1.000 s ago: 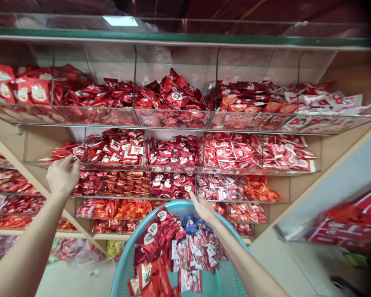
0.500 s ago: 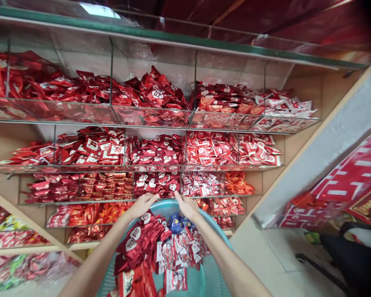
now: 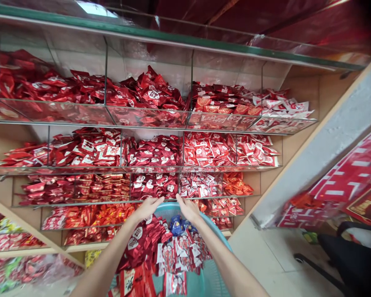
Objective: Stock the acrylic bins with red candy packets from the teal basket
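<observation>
Left hand (image 3: 148, 207) and right hand (image 3: 188, 208), fingers stretched out and clasping nothing, meet at the far rim of the round teal plastic basket (image 3: 223, 240). The basket is heaped with red foil packets (image 3: 142, 244) and sits just below a glass shelf (image 3: 80, 203).

Body check, my side only. Left hand (image 3: 146, 207) and right hand (image 3: 188, 208): both bare, uncovered from fingertips through the wrists. They show at the far rim of the round turquoise plastic basket (image 3: 167, 206), one left of its middle and one right. Left forearm (image 3: 111, 255) and right forearm (image 3: 222, 260): bare along the whole visible length, slim, smooth, tapering to narrow wrists. They leave the frame below the basket's left and right sides. Fingers are long and slender, nails too small to make out. Upper arms and torso are out of frame, so I can't tell the clothing.
</observation>
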Demonstrator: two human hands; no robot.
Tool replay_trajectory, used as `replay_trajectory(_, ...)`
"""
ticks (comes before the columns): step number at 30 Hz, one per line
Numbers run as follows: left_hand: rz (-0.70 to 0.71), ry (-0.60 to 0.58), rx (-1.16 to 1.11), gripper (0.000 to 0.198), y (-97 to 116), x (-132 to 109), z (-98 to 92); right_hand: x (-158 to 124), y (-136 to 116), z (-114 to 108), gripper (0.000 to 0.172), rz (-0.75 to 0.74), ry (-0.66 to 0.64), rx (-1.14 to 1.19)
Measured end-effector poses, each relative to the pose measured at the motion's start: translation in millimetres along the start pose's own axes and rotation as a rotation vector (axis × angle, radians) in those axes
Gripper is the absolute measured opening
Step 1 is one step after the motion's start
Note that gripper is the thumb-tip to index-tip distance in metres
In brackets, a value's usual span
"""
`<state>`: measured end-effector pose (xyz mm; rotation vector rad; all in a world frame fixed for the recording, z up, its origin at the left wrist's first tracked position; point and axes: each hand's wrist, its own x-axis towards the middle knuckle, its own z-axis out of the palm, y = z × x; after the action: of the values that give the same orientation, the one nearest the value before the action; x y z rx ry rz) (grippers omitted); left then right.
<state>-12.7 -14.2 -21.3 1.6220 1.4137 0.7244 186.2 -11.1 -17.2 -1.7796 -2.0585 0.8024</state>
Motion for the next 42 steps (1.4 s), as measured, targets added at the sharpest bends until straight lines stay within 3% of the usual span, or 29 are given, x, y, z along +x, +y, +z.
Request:
replay_trajectory(9,0.145,0.064,0.086,0.053,10,3,7.4,-2,12,-1,0.068,-0.055,0.066,0.052)
replay_trajectory(12,0.136,0.056,0.098,0.05,16,4,5.7,0,18,-3,0.063,-0.085,0.097,0.154)
replay_trajectory(16,0.049,0.01,0.11,0.054,17,4,-0.9,11,37,-17,0.044,-0.103,0.306,0.338)
replay_trajectory(21,-0.01,0.011,0.106,0.053,18,4,-5.6,30,90,-50,0.027,0.143,0.537,0.308)
replay_trajectory(26,-0.019,0.002,0.099,0.051,22,5,-4.3,47,123,-60,0.015,0.331,0.492,0.35)
replay_trajectory(33,-0.035,-0.003,0.008,0.057,19,5,-4.9,62,126,-45,0.021,0.385,0.461,0.524)
replay_trajectory(42,-0.046,-0.028,-0.038,0.059,19,5,-3.7,49,122,-42,0.021,0.235,0.533,0.743)
